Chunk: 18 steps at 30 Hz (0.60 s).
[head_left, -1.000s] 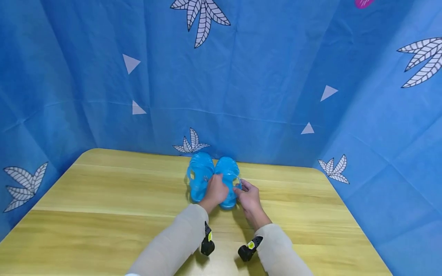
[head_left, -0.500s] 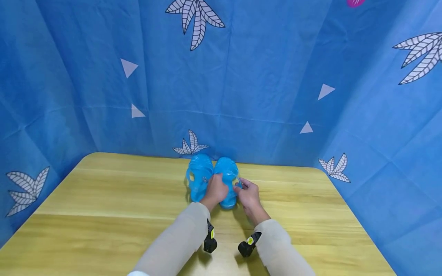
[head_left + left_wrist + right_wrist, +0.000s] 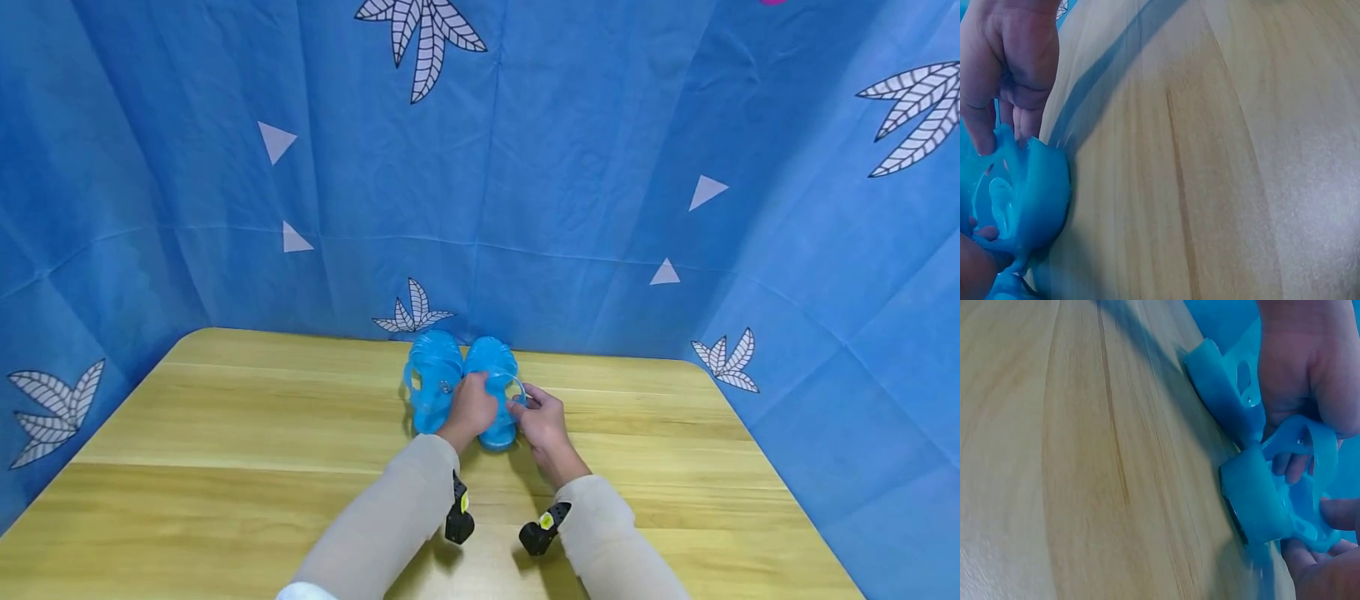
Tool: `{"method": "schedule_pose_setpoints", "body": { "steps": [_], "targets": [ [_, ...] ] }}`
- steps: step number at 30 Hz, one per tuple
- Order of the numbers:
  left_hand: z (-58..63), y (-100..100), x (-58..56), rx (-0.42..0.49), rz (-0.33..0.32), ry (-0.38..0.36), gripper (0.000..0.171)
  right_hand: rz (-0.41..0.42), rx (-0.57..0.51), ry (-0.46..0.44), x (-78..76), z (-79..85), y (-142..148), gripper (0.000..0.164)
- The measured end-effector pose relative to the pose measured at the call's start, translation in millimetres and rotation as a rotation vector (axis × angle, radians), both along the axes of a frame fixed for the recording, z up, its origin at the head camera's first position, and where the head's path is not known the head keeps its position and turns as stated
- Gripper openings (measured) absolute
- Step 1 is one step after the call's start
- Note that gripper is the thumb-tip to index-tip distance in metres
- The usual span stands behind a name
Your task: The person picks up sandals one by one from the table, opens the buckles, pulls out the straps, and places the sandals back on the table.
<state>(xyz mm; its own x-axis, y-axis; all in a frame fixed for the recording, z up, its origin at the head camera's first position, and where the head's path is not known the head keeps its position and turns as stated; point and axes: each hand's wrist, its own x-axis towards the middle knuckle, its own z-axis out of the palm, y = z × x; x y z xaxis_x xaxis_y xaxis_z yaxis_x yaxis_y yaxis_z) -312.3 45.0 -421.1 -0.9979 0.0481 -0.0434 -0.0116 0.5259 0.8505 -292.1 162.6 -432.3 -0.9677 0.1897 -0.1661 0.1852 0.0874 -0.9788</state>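
Note:
Two blue jelly sandals stand side by side at the table's back edge, toes to the curtain: the left sandal [image 3: 433, 375] and the right sandal [image 3: 491, 357]. My left hand [image 3: 472, 407] grips the inner side of the right sandal, and its fingertips show through the side opening in the right wrist view. On the outer side, my right hand [image 3: 544, 423] pinches the sandal's thin strap [image 3: 521, 388] between thumb and fingers. The right wrist view shows the sandal's heel [image 3: 1257, 497] low over the wood. My left palm hides part of the inner strap.
The wooden table [image 3: 247, 433] has a rounded back edge against a blue curtain [image 3: 570, 167] printed with leaves and triangles. Black wrist cameras hang under both sleeves, the left camera [image 3: 459, 521] and the right camera [image 3: 538, 533] close over the table.
The head view shifts slightly. Both hands keep their hold on the right sandal, and the strap bows a little farther outward at the right hand.

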Motion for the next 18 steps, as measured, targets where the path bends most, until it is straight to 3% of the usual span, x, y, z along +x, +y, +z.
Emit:
{"method": "schedule_pose_setpoints", "body": {
  "steps": [12, 18],
  "targets": [
    [2.1, -3.3, -1.9, 0.011, 0.040, 0.008, 0.043, 0.015, -0.001, 0.006, -2.3, 3.5, -3.2, 0.048],
    [2.4, -3.1, -3.1, -0.035, -0.023, 0.027, 0.042, 0.048, 0.041, -0.020, -3.5, 7.9, 2.6, 0.054]
  ]
}}
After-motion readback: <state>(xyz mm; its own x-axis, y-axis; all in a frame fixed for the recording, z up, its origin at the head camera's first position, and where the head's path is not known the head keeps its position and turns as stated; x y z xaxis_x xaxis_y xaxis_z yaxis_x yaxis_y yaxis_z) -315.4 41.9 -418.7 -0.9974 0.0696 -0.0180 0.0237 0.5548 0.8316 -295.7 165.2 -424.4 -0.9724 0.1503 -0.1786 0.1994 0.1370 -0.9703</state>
